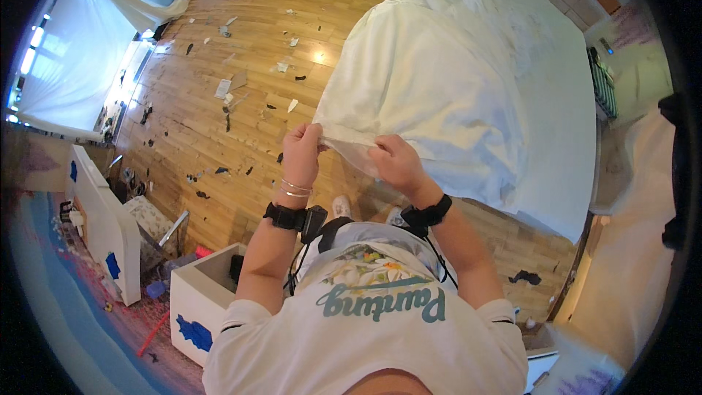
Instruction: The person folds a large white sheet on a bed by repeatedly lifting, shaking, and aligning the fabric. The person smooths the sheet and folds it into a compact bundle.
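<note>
A large white duvet or duvet cover (pixel 428 66) lies bunched over the bed and hangs past its near left side towards me. My left hand (pixel 301 153) pinches one end of its edge between thumb and fingers. A short way to the right, my right hand (pixel 396 160) grips the same edge in a closed fist. Between the two hands the thin hem (pixel 351 148) is stretched, with a loose fold sagging below it. Pale bedding (pixel 559 137) covers the mattress beneath. Whether the cloth has an opening at this edge I cannot tell.
Paper scraps (pixel 224 89) and dark bits litter the wooden floor (pixel 258 66). To my left stand a white panel (pixel 107 225) and an open white drawer unit (pixel 197 307) with blue patches. A white curtain (pixel 82 49) hangs at the far left. My shoes (pixel 341 206) are close to the bed.
</note>
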Tool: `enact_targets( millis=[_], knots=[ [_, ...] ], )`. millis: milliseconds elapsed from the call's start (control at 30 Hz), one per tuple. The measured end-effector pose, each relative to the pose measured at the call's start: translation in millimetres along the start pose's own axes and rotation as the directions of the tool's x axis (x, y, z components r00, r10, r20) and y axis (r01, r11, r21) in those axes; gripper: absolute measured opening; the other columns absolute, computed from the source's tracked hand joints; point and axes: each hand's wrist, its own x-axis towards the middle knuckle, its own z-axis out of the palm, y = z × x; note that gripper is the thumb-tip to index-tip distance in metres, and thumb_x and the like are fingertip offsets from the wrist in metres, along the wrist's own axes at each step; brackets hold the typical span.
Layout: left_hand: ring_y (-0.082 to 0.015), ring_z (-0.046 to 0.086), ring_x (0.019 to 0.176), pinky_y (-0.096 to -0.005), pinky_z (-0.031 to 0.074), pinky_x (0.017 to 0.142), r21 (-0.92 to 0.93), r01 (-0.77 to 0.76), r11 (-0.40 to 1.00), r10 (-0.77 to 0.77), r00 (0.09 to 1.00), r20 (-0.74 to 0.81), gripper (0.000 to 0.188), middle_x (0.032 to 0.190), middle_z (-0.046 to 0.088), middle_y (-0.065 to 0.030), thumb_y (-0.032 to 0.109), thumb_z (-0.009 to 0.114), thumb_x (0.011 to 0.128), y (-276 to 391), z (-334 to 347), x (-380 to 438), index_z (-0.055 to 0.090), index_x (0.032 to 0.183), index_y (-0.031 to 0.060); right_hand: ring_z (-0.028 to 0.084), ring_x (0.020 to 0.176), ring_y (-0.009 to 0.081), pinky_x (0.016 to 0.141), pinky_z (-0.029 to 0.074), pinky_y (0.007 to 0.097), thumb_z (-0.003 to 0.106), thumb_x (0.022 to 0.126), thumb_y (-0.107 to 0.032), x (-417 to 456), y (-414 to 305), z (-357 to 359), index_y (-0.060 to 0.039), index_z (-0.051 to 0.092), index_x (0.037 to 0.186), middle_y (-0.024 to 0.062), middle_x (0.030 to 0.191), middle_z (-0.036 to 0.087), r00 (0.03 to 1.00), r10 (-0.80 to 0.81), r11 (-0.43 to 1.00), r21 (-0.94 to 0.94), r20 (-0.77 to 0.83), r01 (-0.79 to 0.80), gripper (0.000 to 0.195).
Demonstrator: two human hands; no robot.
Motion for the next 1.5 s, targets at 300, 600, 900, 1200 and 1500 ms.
enact_targets(
  millis=[300,600,900,1200,1500],
  knots=[
    [-0.0051,0.045,0.054,-0.0214,0.039,0.05,-0.048,-0.061,0.997,0.061,0.998,-0.016,0.02,0.062,0.052,0.0033,0.008,0.056,0.085,-18.3,-3.4,2.6,0.053,0.066,0.0075,0.054,0.074,0.0293,0.062,0.046,0.0368,0.058,0.074,-0.007,-20.4,-4.9,21.7,-0.0059,0.057,0.085,0.0109,0.079,0.051,0.868,-0.495,0.854,-0.203,-0.034,0.479,0.011],
    [-0.0068,0.043,0.052,-0.0221,0.036,0.048,-0.226,-0.107,0.968,0.064,0.98,-0.19,0.018,0.063,0.049,0.0027,0.009,0.054,0.087,13.2,8.7,7.8,0.05,0.069,0.0084,0.056,0.07,0.0319,0.056,0.045,0.0411,0.061,0.073,-0.008,-5.0,19.8,6.2,-0.0075,0.057,0.084,0.0118,0.076,0.052,0.84,-0.459,0.842,-0.443,-0.29,0.308,0.012],
    [-0.0104,0.051,0.055,-0.0234,0.04,0.05,-0.336,-0.096,0.937,0.023,0.977,-0.214,0.013,0.069,0.057,-0.0018,0.01,0.054,0.086,9.1,16.7,35.9,0.053,0.073,0.0071,0.056,0.073,0.032,0.063,0.048,0.0408,0.06,0.065,0.001,-11.7,31.3,-15.9,-0.0056,0.054,0.084,0.0127,0.083,0.056,0.901,-0.409,0.859,-0.394,-0.146,0.326,0.021],
    [-0.0083,0.051,0.056,-0.0214,0.043,0.051,-0.41,-0.108,0.906,0.027,0.98,-0.199,0.012,0.069,0.056,-0.0003,0.008,0.053,0.087,12.4,34.8,38.4,0.054,0.075,0.0062,0.053,0.084,0.0326,0.071,0.046,0.0401,0.069,0.064,-0.009,-25.1,28.9,20.0,-0.0033,0.058,0.099,0.013,0.093,0.054,0.915,-0.403,0.858,-0.352,-0.009,0.374,0.037],
    [-0.0074,0.046,0.053,-0.0217,0.037,0.048,-0.477,-0.15,0.866,0.076,0.982,-0.171,0.014,0.067,0.053,0.0,0.006,0.054,0.087,37.8,58.2,29.7,0.052,0.073,0.0054,0.051,0.094,0.0374,0.086,0.042,0.0458,0.067,0.074,-0.012,0.1,21.5,19.8,-0.0025,0.059,0.101,0.0179,0.099,0.054,0.882,-0.235,0.905,-0.422,-0.409,0.046,0.03]
  ],
)
